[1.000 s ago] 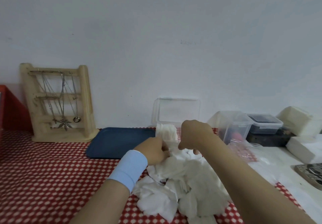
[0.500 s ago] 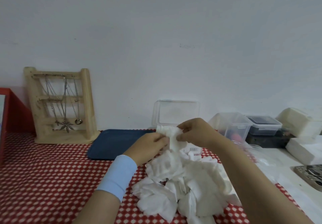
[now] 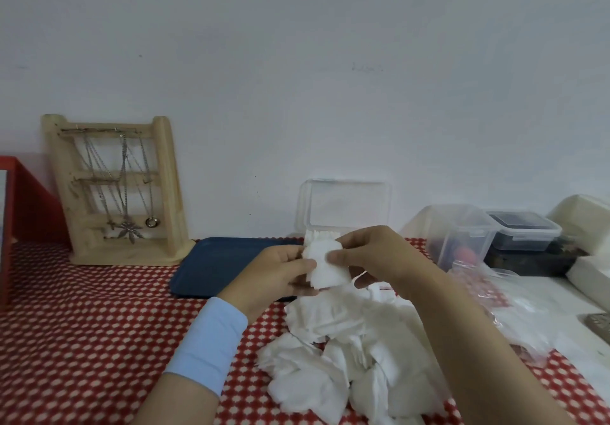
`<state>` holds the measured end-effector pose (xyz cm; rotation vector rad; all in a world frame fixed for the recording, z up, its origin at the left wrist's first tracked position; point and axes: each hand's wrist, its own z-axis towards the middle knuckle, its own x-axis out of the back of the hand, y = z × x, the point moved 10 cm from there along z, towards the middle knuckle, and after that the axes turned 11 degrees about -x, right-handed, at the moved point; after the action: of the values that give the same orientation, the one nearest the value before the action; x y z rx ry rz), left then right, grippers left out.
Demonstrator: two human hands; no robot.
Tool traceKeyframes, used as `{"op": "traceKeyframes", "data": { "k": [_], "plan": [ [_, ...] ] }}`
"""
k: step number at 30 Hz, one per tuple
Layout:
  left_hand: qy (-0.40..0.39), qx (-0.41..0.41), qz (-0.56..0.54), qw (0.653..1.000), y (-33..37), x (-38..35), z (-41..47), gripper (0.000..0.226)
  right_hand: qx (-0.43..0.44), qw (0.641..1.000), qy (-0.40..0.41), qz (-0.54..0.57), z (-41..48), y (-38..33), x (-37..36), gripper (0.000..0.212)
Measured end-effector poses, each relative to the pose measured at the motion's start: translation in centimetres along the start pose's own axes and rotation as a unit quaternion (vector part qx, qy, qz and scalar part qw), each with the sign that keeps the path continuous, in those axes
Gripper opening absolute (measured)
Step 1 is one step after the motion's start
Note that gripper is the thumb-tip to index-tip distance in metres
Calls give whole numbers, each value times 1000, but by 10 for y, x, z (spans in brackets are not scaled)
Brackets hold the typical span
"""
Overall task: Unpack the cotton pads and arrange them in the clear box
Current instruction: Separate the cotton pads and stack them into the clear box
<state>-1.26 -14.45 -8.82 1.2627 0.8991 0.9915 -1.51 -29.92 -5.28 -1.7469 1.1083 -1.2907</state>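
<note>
A small stack of white cotton pads is held above the table between both hands. My left hand, with a light blue wristband, pinches its left side with thumb and fingers. My right hand pinches its right side. Below them a loose heap of cotton pads lies on the red checked cloth. Behind the hands stands the clear box with its lid raised against the wall; a row of pads stands in it, mostly hidden by the held stack.
A dark blue tray lies left of the hands. A wooden jewellery stand with necklaces leans at the back left. Clear containers, a dark lidded box and crumpled plastic wrapping crowd the right side.
Both hands have lifted from the heap with a small stack of pads and now hold it higher, just in front of the clear box.
</note>
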Motion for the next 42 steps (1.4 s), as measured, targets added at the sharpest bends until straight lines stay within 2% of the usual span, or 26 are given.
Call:
{"op": "traceKeyframes", "data": {
  "k": [4, 7, 11, 20, 26, 29, 33, 37, 39, 42],
  "plan": [
    [9, 10, -34, 999, -2, -1, 0, 22, 5, 999, 17, 31, 2, 1, -2, 18],
    [38, 11, -54, 998, -4, 1, -1, 23, 19, 998, 53, 31, 1, -1, 2, 12],
    [37, 27, -142, 989, -6, -4, -3, 28, 51, 991, 114, 43, -1, -7, 10, 6],
    [52, 54, -269, 960, -15, -7, -3, 36, 69, 980, 165, 90, -3, -8, 17, 6],
    [81, 51, -250, 963, -16, 2, -2, 34, 100, 972, 170, 131, -8, -14, 22, 16],
    [92, 40, -215, 971, -13, 8, -3, 30, 126, 967, 155, 156, -13, -22, 30, 10],
    [81, 30, -139, 987, -10, 9, -3, 27, 124, 987, 48, 95, -16, -30, 7, 9],
    [48, 12, -110, 993, -1, 2, -5, 26, 105, 994, 42, 2, -13, -25, -9, 8],
    [77, 18, -105, 991, -5, 9, -4, 25, 111, 990, 78, 36, -13, -25, 0, 9],
    [163, 29, -133, 977, -16, 31, -4, 19, 102, 971, 129, 173, -11, -20, 31, 11]
  ]
}}
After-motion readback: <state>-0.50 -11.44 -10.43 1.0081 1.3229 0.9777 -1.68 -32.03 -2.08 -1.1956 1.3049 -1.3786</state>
